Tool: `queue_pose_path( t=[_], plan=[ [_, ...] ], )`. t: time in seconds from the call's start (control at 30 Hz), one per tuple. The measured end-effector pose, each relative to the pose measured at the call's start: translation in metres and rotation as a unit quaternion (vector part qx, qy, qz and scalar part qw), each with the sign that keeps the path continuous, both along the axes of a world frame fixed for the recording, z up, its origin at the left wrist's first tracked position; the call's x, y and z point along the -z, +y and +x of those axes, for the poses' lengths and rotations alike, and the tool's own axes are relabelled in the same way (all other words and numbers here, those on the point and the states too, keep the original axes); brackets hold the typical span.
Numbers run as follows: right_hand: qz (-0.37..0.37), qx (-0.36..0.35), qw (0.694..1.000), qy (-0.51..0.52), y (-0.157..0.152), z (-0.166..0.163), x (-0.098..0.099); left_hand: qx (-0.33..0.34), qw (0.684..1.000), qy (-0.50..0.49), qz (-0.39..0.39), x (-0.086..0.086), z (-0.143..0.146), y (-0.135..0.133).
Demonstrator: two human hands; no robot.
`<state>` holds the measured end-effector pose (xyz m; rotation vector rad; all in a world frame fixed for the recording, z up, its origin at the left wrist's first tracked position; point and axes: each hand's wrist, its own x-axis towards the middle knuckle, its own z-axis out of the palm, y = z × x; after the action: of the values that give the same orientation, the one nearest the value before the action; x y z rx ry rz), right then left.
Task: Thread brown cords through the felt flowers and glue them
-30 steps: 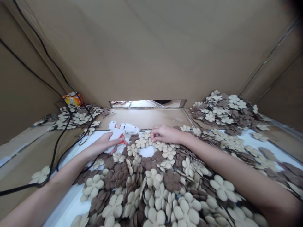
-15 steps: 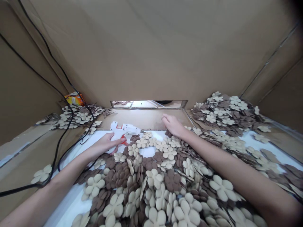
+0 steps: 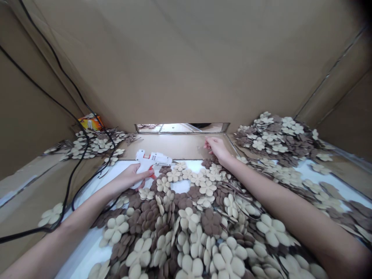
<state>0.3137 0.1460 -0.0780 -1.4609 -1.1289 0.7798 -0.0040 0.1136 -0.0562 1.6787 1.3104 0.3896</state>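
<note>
My left hand [image 3: 136, 176] grips a white hot glue gun [image 3: 143, 162] with a red trigger; its nozzle points right, over the flower pieces. My right hand [image 3: 216, 149] is raised at the far edge of the white sheet [image 3: 113, 170], fingers curled together. Anything between those fingers is too small to make out. Below it lie a dark brown flower piece [image 3: 207, 162] and cream flower pieces [image 3: 215, 172]. Cream and brown petals form a ring around a bare white spot [image 3: 180, 186] between my hands.
Loose flower pieces [image 3: 192, 240] cover the near middle. Further piles stand at the back right [image 3: 279, 135] and back left [image 3: 95, 143], beside an orange packet [image 3: 90, 122]. A black cable [image 3: 74, 170] runs down the left. Cardboard walls [image 3: 186, 69] enclose the space, with a slot [image 3: 183, 128] at the back.
My right hand has shifted slightly to the right and up, its fingers still curled. My left hand and the glue gun stay almost where they were.
</note>
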Motion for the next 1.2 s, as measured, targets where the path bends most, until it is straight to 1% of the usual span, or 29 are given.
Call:
queue_pose_path(
  t=[0.17,0.27,0.37,0.47,0.67,0.73,0.9,0.97,1.03,1.1,1.17,1.2],
  plan=[
    [0.010,0.016,1.000,0.019,0.000,0.000,0.000,-0.004,1.000,-0.003,0.010,0.004,-0.002,0.002],
    [0.014,0.024,0.999,0.017,0.002,0.000,0.003,0.001,1.000,-0.004,0.004,0.001,-0.001,0.000],
    [0.039,0.024,0.999,-0.003,0.003,0.001,0.004,0.001,1.000,-0.004,-0.001,-0.002,0.000,-0.002],
    [0.060,0.007,0.998,-0.031,0.003,0.003,0.004,-0.001,1.000,-0.004,-0.002,-0.003,0.001,-0.002],
    [0.113,-0.065,0.990,-0.057,-0.002,-0.005,0.002,0.000,1.000,-0.008,0.000,-0.001,0.000,-0.001],
    [0.119,-0.057,0.990,-0.048,-0.001,-0.006,0.004,0.003,1.000,-0.013,0.005,0.002,-0.001,0.000],
    [0.133,-0.003,0.991,-0.024,0.003,0.002,0.006,-0.009,1.000,-0.012,0.014,0.006,-0.003,0.001],
    [0.144,-0.004,0.989,-0.023,0.003,0.004,0.004,-0.014,1.000,-0.009,0.007,0.005,-0.002,0.000],
    [0.152,-0.027,0.988,-0.027,0.001,0.003,0.001,-0.012,1.000,-0.007,0.000,0.003,0.000,-0.001],
    [0.143,-0.069,0.986,-0.047,-0.004,-0.001,-0.001,-0.009,1.000,-0.008,-0.002,0.001,0.000,-0.001],
    [0.105,-0.132,0.979,-0.117,-0.011,-0.007,-0.002,-0.007,1.000,-0.010,0.002,0.001,0.000,-0.001],
    [0.084,-0.163,0.969,-0.168,-0.015,-0.010,-0.002,-0.005,1.000,-0.010,0.004,0.001,0.000,0.000]
  ],
)
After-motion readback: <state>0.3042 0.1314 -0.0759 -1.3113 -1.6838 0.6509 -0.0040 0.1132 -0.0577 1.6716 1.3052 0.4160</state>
